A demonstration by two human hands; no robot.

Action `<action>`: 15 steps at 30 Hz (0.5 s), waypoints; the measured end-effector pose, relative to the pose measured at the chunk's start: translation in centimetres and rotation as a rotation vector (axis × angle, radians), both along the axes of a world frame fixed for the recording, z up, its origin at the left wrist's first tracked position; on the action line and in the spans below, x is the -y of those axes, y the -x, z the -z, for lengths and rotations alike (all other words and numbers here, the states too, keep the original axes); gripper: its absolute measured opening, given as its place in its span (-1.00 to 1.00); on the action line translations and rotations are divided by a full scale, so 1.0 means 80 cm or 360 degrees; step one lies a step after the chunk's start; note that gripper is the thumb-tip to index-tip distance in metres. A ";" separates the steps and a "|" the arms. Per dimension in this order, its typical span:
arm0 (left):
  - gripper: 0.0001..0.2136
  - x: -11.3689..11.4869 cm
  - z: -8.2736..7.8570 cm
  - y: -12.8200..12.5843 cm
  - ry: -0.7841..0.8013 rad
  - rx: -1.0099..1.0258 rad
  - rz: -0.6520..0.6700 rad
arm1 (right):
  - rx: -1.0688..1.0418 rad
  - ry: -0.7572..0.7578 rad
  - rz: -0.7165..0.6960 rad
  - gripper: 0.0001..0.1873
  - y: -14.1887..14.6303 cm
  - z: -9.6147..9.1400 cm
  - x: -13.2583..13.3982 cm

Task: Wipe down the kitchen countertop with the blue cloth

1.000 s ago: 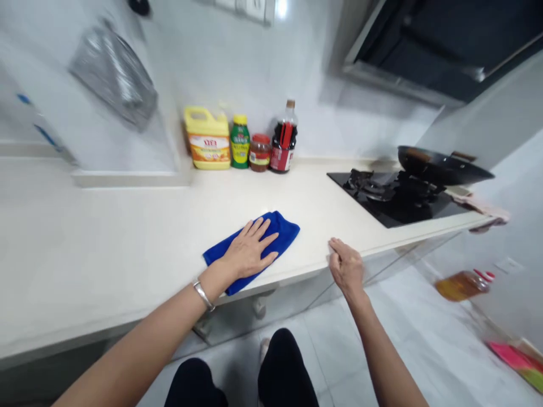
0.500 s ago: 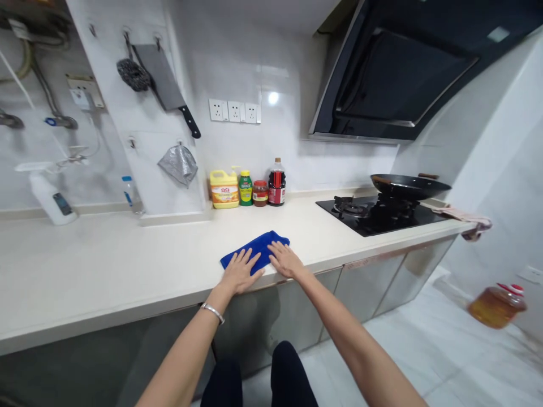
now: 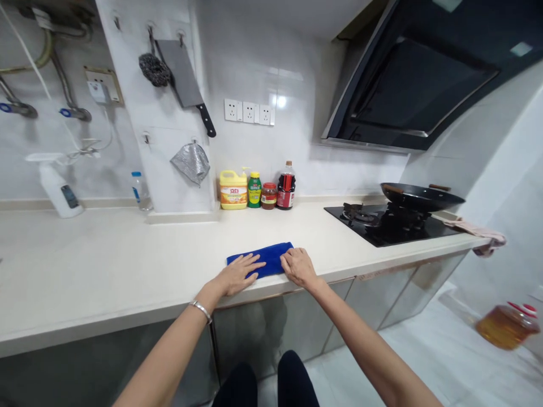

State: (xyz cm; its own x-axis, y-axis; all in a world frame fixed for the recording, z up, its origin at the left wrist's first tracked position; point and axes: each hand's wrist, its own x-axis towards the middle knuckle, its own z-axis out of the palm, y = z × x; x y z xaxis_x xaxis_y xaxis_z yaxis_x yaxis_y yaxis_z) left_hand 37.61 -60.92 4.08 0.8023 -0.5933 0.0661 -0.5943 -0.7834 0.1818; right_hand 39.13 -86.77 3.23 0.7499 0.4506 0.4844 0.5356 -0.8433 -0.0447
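A folded blue cloth [image 3: 271, 257] lies near the front edge of the pale countertop [image 3: 178, 254]. My left hand [image 3: 237, 275] rests flat on the cloth's left part, fingers spread. At the right end, my right hand [image 3: 299, 267] has its fingers curled closed on the cloth's edge; its fingertips are partly hidden. A silver bangle [image 3: 201, 310] circles my left wrist.
Against the wall stand a yellow detergent jug [image 3: 233, 191], a green bottle [image 3: 254, 191], a red-lidded jar [image 3: 268, 196] and a dark sauce bottle [image 3: 286, 186]. A wok [image 3: 419, 196] sits on the gas hob [image 3: 373, 223]. A cleaver [image 3: 182, 73] hangs at left.
My right hand's fingers have gone from lying spread on the cloth to curling on its right edge. My left hand stays flat. The view has shifted slightly.
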 end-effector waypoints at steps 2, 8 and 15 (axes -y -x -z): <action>-0.53 -0.017 -0.004 -0.014 0.0035 -0.0026 0.0091 | -0.0006 0.0060 -0.0142 -0.60 -0.019 -0.003 -0.009; -0.47 -0.047 -0.005 -0.058 0.0561 -0.0243 0.0102 | -0.0412 0.0158 -0.0444 -0.44 -0.056 0.010 -0.026; -0.44 -0.041 0.006 -0.069 0.0598 -0.0123 -0.0031 | -0.0489 0.0090 -0.0260 -0.44 -0.081 0.009 -0.043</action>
State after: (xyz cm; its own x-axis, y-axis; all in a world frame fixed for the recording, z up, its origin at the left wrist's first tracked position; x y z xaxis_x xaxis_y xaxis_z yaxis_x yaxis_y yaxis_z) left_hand 43.16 -57.67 3.64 0.8242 -0.5239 0.2148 -0.5533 -0.6645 0.5023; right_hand 45.59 -83.33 2.49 0.7726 0.5962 0.2181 0.6323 -0.7534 -0.1803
